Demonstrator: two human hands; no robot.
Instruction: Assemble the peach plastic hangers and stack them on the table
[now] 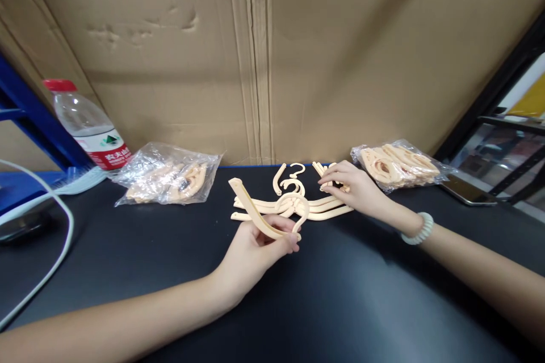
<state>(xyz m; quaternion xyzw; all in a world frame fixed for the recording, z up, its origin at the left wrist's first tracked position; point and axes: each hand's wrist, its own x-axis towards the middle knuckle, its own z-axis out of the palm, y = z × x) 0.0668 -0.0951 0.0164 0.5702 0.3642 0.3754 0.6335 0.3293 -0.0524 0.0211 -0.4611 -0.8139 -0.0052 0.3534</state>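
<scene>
Pinching cream hanger arm [251,210] plus hook [307,212] in left grip [258,247], in front of stacked hangers [327,216] on bench [340,300]. At loose arms [317,169] with right grip [353,186], can't tell if pinching. Farther: left parts bag [189,181], right parts bag [398,164], bottle [83,116] labelled "农夫山".

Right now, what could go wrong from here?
The left hand grips a one-armed hanger where its hook meets the fingers; that hidden joint might slip apart if loose.
The right hand is at the loose arms, close together, so it could scatter them.
The hanger overlaps the stack in view and might snag it.
</scene>
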